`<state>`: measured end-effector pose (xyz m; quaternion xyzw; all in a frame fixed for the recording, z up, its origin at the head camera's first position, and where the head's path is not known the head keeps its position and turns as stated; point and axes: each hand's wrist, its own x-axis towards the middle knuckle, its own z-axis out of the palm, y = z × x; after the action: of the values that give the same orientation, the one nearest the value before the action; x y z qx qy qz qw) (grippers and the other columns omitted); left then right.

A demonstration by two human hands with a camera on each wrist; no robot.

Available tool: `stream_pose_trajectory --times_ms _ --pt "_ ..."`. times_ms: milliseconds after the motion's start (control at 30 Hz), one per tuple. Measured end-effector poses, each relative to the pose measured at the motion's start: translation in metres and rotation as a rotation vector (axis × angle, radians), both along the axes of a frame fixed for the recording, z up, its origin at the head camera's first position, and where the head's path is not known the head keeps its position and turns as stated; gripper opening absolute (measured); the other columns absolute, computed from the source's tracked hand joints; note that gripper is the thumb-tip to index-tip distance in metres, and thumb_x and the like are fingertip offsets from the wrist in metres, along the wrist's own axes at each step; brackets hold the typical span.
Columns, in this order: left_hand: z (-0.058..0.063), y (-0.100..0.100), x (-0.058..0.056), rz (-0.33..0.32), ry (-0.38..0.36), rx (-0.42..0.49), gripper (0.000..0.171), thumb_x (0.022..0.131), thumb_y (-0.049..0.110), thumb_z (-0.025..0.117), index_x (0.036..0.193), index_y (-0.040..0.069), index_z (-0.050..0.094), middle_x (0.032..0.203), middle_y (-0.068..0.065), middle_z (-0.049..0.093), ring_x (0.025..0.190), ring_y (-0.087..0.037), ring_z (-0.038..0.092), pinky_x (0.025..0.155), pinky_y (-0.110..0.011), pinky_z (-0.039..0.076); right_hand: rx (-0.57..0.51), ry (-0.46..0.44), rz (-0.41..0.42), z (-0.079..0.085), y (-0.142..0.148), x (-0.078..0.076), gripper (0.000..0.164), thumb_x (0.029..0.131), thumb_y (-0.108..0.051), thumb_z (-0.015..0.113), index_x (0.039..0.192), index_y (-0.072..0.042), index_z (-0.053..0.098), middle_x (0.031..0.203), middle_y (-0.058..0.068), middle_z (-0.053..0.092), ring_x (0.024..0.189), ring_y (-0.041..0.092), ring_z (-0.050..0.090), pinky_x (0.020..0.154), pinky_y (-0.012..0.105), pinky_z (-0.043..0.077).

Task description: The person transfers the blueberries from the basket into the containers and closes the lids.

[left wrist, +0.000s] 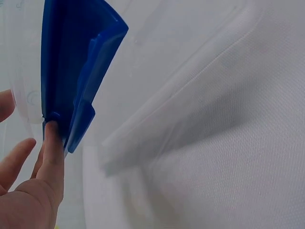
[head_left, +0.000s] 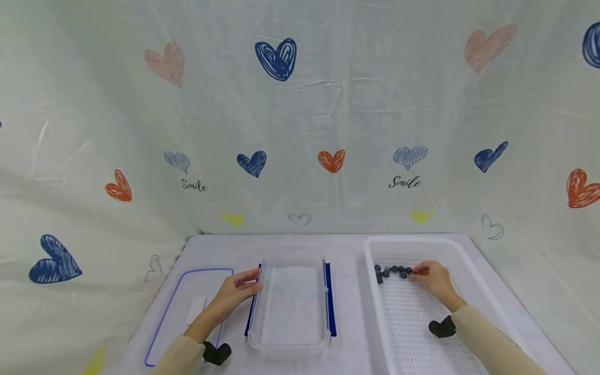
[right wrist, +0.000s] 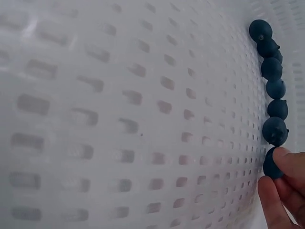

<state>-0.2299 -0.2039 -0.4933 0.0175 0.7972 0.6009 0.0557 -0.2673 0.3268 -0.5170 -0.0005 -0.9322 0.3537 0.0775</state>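
From here I see the left hand (left wrist: pixel 35 183), fingers mostly extended — one fingertip (left wrist: pixel 51 129) against a blue flap (left wrist: pixel 66 52) beside a clear box (left wrist: pixel 27 81). Rightward, a grey shadow (left wrist: pixel 190 125) crosses a textured white surface (left wrist: pixel 214 186).

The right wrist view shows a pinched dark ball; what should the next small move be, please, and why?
Probably, the right hand should lift the dark ball: its fingertips pinch it, and it is at the end of the row of balls.
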Motion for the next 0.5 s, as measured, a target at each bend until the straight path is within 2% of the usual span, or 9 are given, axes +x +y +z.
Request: stream_pose_trajectory --times_ms 200,500 --pt "0.001 0.0 0.0 -0.012 -0.008 0.007 0.049 0.093 0.012 0.072 0.138 -0.001 0.057 0.136 -0.021 0.058 0.119 -0.034 0.059 0.095 -0.042 0.053 -0.02 0.039 -0.004 0.003 0.005 -0.001 0.017 0.079 -0.003 0.082 0.085 0.009 0.07 0.081 0.016 0.071 0.077 0.033 0.068 0.063 0.033 0.053" --pt "0.002 -0.002 0.002 -0.034 -0.015 0.025 0.056 0.092 0.017 0.074 0.14 -0.003 0.054 0.137 -0.024 0.056 0.12 -0.035 0.059 0.096 -0.041 0.052 -0.124 -0.006 -0.015 0.011 0.01 0.0 0.021 0.084 -0.005 0.078 0.095 0.011 0.07 0.09 0.019 0.071 0.08 0.031 0.068 0.064 0.03 0.054"
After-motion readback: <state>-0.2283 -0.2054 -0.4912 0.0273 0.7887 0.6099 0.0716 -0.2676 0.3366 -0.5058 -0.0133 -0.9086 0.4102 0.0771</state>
